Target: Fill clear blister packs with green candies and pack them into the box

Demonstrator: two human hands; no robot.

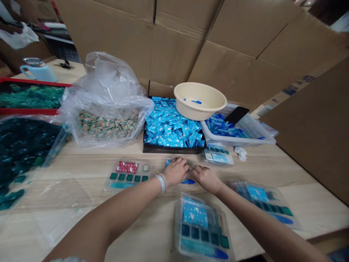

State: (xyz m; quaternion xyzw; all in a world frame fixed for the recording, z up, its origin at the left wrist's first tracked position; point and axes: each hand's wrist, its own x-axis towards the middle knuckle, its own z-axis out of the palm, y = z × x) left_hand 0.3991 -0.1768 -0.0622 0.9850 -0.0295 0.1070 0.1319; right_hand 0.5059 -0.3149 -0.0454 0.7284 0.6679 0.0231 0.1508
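- Several clear packs (178,223) look filled
- Left hand (177,171) and right hand (205,179) have curled fingers, grip unclear
- Beside them, one blue piece (188,181) shows; what's left is hidden

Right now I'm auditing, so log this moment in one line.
left hand: partly over blue packet; right hand: beside blue stick; behind: cream basin

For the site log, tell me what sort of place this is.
Probably a small packing workshop: a black tray heaped with blue packets, a white basket of blue pieces and filled clear cases share one table.
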